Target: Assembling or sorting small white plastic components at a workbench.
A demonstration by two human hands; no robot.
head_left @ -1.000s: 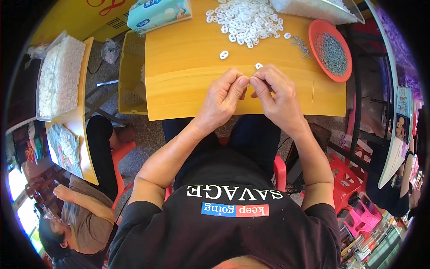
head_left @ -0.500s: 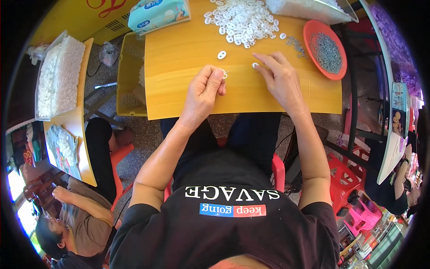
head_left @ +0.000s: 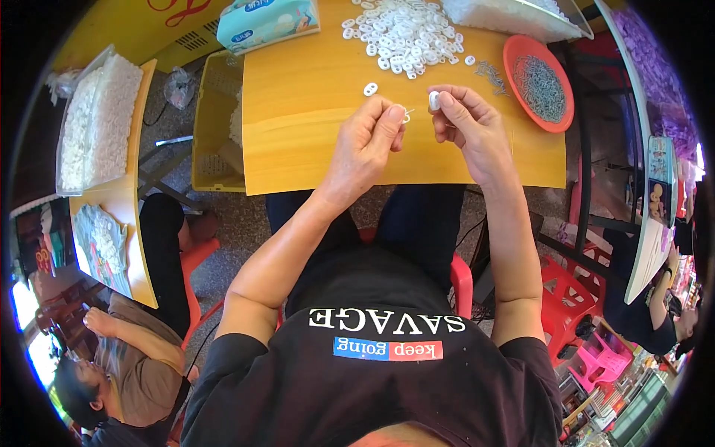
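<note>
My left hand (head_left: 365,145) pinches a small white plastic piece (head_left: 406,118) between thumb and fingers; a thin metal pin or screw seems to stick out of it. In my right hand (head_left: 477,134), thumb and fingertips grip a white oval piece (head_left: 434,101), held up on its edge. A small gap separates the two pieces above the yellow tabletop (head_left: 290,134). Just beyond my left hand lies a loose white oval piece (head_left: 370,89) with two holes. A heap of similar white oval pieces (head_left: 406,37) spreads at the far side of the table.
A red plate (head_left: 521,46) of small grey screws (head_left: 541,89) stands at the far right, with more loose screws (head_left: 490,74) beside it. A tissue pack (head_left: 268,22) and a clear bin (head_left: 506,16) sit at the back. Another person (head_left: 149,365) sits at the left.
My left hand has moved right with its white piece. My right hand has turned, now showing the white oval piece upright, and the hands are closer together.
</note>
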